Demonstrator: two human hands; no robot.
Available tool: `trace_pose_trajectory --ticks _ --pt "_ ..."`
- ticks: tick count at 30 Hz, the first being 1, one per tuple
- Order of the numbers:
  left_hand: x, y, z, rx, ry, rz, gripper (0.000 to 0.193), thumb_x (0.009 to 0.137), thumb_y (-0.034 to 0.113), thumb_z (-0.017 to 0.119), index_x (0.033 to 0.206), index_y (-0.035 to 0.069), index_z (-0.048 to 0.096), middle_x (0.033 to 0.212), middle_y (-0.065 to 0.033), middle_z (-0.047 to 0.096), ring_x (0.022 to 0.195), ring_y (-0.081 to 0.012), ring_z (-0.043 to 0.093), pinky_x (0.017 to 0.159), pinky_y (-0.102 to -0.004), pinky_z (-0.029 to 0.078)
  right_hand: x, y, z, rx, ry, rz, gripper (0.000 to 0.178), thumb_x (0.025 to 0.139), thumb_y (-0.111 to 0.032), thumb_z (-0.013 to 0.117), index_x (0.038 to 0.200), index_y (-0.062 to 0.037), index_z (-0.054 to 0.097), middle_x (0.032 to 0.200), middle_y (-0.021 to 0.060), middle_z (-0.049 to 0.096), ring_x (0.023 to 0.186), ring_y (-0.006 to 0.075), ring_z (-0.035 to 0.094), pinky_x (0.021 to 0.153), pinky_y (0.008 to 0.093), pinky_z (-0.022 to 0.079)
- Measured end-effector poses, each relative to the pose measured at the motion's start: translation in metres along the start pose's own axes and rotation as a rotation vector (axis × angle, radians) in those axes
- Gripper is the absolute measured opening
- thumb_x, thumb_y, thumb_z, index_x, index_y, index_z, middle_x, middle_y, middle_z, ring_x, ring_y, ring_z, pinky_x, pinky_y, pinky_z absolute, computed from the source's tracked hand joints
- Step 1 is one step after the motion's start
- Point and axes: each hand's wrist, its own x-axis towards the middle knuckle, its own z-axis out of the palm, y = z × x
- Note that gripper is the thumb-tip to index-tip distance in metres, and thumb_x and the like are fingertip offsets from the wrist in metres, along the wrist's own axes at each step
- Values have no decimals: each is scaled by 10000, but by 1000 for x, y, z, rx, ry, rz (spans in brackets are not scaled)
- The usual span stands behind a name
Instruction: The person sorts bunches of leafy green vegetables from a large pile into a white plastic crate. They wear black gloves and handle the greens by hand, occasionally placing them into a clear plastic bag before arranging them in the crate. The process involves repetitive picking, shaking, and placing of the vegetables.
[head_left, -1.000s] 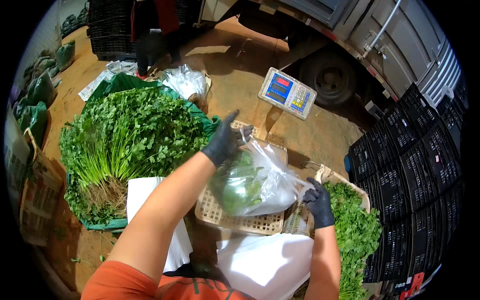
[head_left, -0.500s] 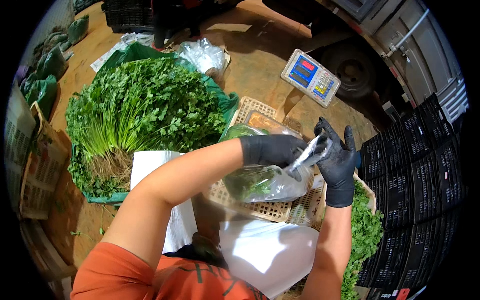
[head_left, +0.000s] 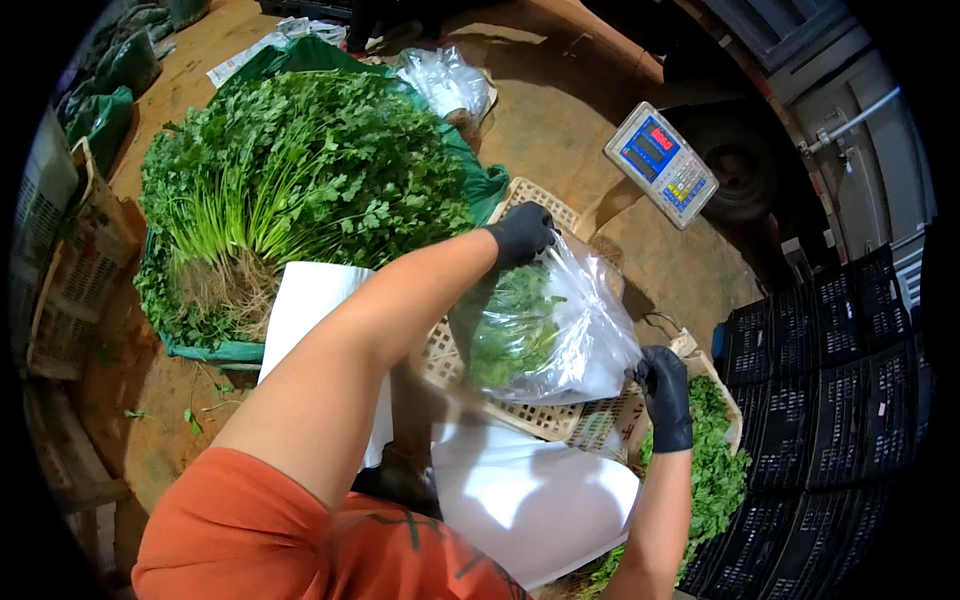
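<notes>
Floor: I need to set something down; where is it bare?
Bare floor shows between the clear plastic bags and weighing scale; a leaf-strewn strip runs between the rooted greens and far-left basket. Crowded: around left hand and right hand, with the filled bag, beige crate and lower white sheet; black crates stack at right.

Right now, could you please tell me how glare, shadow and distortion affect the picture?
Head view: glare patches whiten the white sheet near the person's body, and highlights streak the clear plastic bag; head view: deep shadow obscures the wheel; head view: fisheye distortion bends the black crates near the rim.
</notes>
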Motion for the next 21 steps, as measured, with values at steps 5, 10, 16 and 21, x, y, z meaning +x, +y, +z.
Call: trace_pose_trajectory --ticks 5,10,16,21 --pt "-11 0 -27 -183 -225 25 196 660 96 649 812 -14 594 711 -103 597 633 -143 556 586 -277 456 24 11 18 -348 -6 -243 376 709 -93 629 1046 -13 482 930 82 515 784 164 503 711 313 443" --pt "-67 19 -32 65 192 160 226 692 135 621 881 14 593 819 -139 608 710 -212 583 677 -317 462 25 18 87 -1271 -172 -703 810 551 -82 710 1262 -60 320 1154 197 449 1005 337 465 827 379 390" --pt "-223 36 43 -497 -1 304 115 772 141 526 811 33 540 700 -131 561 637 -198 545 570 -334 419 80 25 87 -403 110 -499 236 702 41 490 925 34 568 780 50 575 721 140 526 670 272 421" --pt "-224 -11 100 -880 -449 -421 518 803 291 547 1210 44 343 1196 -125 410 1074 -200 410 915 -352 340 70 -70 163 -305 173 -796 178 714 28 450 861 34 551 667 -11 498 541 58 435 463 197 348"
